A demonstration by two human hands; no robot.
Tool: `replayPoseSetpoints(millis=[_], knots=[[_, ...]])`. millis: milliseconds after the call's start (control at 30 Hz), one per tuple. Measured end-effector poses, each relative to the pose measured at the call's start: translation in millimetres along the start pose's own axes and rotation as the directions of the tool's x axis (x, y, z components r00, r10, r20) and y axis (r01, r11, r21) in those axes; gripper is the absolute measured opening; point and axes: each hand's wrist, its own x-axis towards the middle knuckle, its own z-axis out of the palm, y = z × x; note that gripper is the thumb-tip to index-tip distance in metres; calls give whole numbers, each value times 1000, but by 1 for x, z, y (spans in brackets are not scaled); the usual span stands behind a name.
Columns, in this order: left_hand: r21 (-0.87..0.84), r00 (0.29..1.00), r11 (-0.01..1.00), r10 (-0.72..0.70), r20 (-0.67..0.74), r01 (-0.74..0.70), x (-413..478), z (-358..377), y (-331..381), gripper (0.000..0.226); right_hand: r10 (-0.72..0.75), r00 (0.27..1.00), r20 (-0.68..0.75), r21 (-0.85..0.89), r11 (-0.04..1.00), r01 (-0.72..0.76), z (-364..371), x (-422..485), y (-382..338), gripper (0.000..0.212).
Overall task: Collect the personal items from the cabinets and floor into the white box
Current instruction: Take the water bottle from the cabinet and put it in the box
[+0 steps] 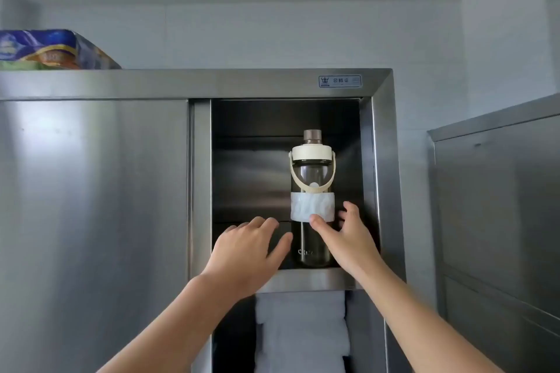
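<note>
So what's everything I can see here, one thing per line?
Water bottle: one, clear with cream lid and handle and a white sleeve, upright in the top compartment.
Cabinet: one, steel, upper compartment open.
White fabric: folded, in the compartment below.
Package: one, blue printed plastic, on the cabinet top, left.
Second cabinet: one, steel, at right.
Left hand: open, beside the bottle.
Right hand: open, reaching around the bottle.
</note>
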Motion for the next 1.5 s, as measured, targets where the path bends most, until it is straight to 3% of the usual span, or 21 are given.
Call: replayPoseSetpoints(millis=[167,267,500,767,933,1133,1300,1500], knots=[[0,1000,1000,-2,11,2,5,12,0,54,83,997,3,191,978,-82,16,29,6,89],[8,999,1000,-19,37,18,7,16,-6,55,68,998,-9,212,975,-65,27,38,15,73],[36,995,998,-53,82,50,1,23,-14,54,11,1000,28,201,979,-16,30,43,20,61],[36,998,999,-42,51,40,-1,13,-8,51,-43,998,-37,185,982,49,20,24,12,81],[26,998,998,-52,40,50,-6,1,-5,50,-121,991,-63,152,980,130,9,-5,5,70],[36,998,998,-55,29,53,-23,-15,1,52,-163,984,-65,71,983,168,-3,-38,-6,75],[61,996,994,-92,19,91,-50,-38,11,54,-169,983,-73,159,971,178,-17,-64,-10,74],[69,982,980,-189,14,187,-91,-73,47,54,-174,985,19,295,942,161,-44,-98,-8,70]])
